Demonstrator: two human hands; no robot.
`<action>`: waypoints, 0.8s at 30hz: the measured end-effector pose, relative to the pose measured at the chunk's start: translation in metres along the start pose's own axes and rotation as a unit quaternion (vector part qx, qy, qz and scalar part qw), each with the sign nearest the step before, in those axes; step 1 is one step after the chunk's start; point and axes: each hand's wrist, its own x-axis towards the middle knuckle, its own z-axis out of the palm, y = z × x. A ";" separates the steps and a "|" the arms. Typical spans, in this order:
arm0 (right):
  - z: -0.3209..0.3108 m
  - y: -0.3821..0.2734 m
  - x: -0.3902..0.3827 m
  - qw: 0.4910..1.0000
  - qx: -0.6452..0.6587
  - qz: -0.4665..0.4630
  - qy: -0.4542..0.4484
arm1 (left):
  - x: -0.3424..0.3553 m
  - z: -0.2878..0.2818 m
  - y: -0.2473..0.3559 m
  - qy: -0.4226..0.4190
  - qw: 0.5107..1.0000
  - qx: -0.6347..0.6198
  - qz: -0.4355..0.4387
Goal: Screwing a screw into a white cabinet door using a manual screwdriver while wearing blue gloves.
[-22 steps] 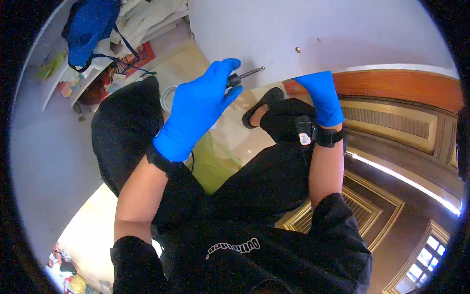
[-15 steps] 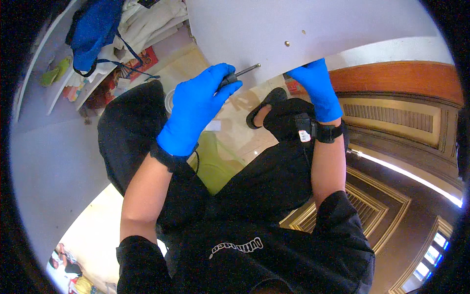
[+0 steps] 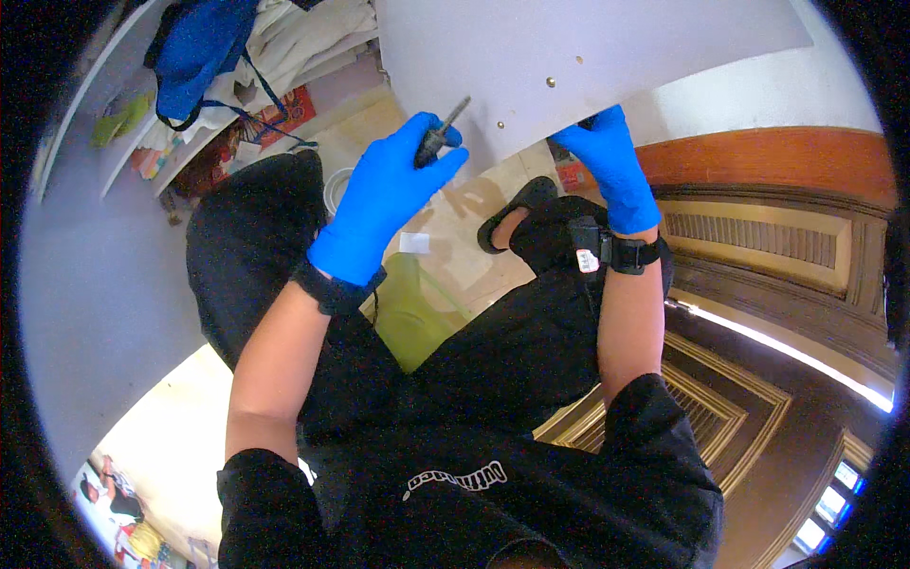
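A screwdriver is being gripped by the left hand, apart from the brass-coloured fasteners. What is being held by the right hand at the panel cannot be told. Fastener work is apparently being done; tip alignment is being called for.

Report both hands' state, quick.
Left hand: closed, holding a screwdriver.
Right hand: at the panel edge, partly hidden; open or closed cannot be told.
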 end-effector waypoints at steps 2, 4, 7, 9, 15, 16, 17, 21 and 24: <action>0.004 -0.001 -0.002 0.999 0.024 -0.008 0.019 | 0.005 0.002 -0.006 0.005 0.997 -0.077 -0.028; 0.007 -0.001 -0.002 0.999 0.042 0.000 0.031 | 0.009 0.010 -0.004 0.032 0.987 -0.159 0.000; 0.009 0.000 -0.003 0.997 0.056 0.010 0.045 | 0.010 0.027 0.005 0.066 0.983 -0.162 0.059; 0.008 0.003 -0.003 0.998 0.048 0.010 0.046 | 0.011 0.039 0.003 0.080 0.977 -0.184 0.067; 0.001 0.010 -0.005 0.998 0.029 0.023 0.058 | 0.014 0.049 0.006 0.124 0.978 -0.156 0.062; 0.002 0.006 -0.004 0.998 0.028 0.024 0.045 | 0.015 0.050 0.006 0.137 0.976 -0.153 0.074; 0.003 0.001 -0.004 0.999 0.028 0.024 0.032 | 0.015 0.052 0.005 0.150 0.974 -0.150 0.086; 0.007 -0.005 -0.007 0.995 0.086 -0.005 0.051 | 0.019 0.054 0.007 0.166 0.972 -0.118 0.114; 0.007 -0.002 -0.005 0.996 0.070 0.005 0.047 | 0.022 0.055 0.006 0.166 0.971 -0.145 0.093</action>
